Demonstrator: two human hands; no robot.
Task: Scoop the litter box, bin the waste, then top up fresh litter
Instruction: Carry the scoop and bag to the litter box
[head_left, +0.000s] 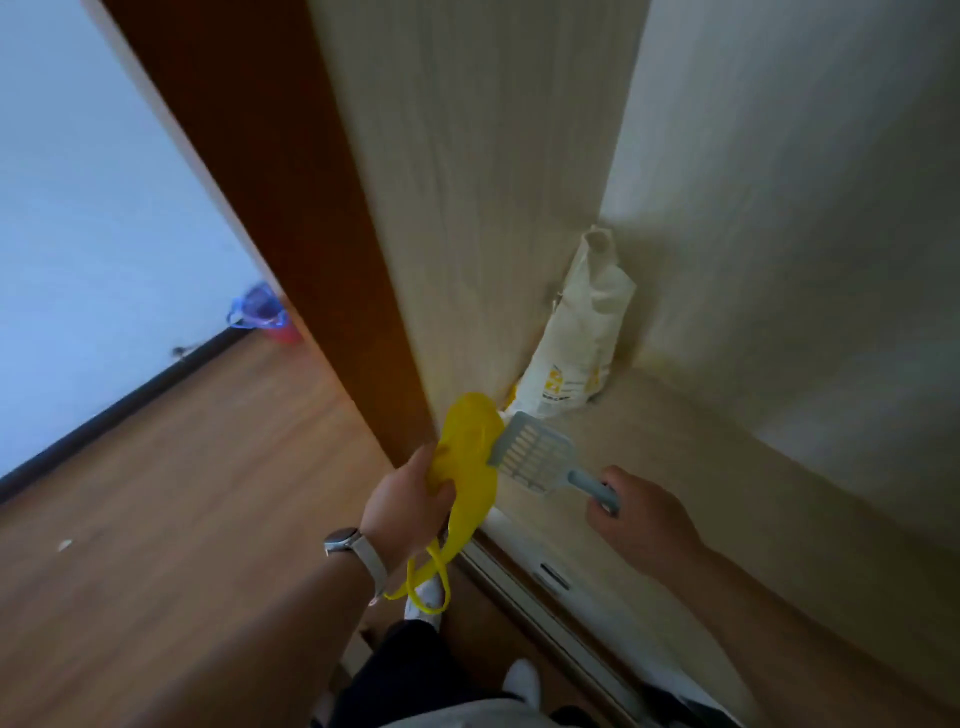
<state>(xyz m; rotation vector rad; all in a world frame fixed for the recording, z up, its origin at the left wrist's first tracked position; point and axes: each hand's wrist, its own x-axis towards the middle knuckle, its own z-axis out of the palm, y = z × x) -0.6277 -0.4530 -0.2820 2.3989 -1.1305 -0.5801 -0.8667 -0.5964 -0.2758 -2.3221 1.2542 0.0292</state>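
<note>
Up front, two bare hands, well apart.

Left hand (410, 501): grips one yellow plastic bag (470, 452) at its crumpled middle, fingers and thumb curled round it, a handle loop hanging below the wrist. One watch (345, 540) with a pale strap on that wrist.

Right hand (641, 517): fingers curled round the handle of one pale blue slotted scoop (537, 457). Held in the air above the pale floor (701, 467), blade pointing up and left, its far edge overlapping the yellow bag; touching or just in front of it, cannot tell.

Farther back, one cream litter sack (579, 338) with yellow print, top rolled shut. Stands leaning in the far corner of the pale floor, where two pale walls meet.

Between the pale floor and the wood floor (182, 493), one brown door panel (270, 208) on edge, and one light floor track (519, 566) running toward the near edge.

At the far edge of the wood floor, against the white wall, one red bucket (267, 319) lined with a bluish bag, blurred. One small white scrap (65, 544) near the left edge.

At the near edge, two feet in white socks (522, 680).
</note>
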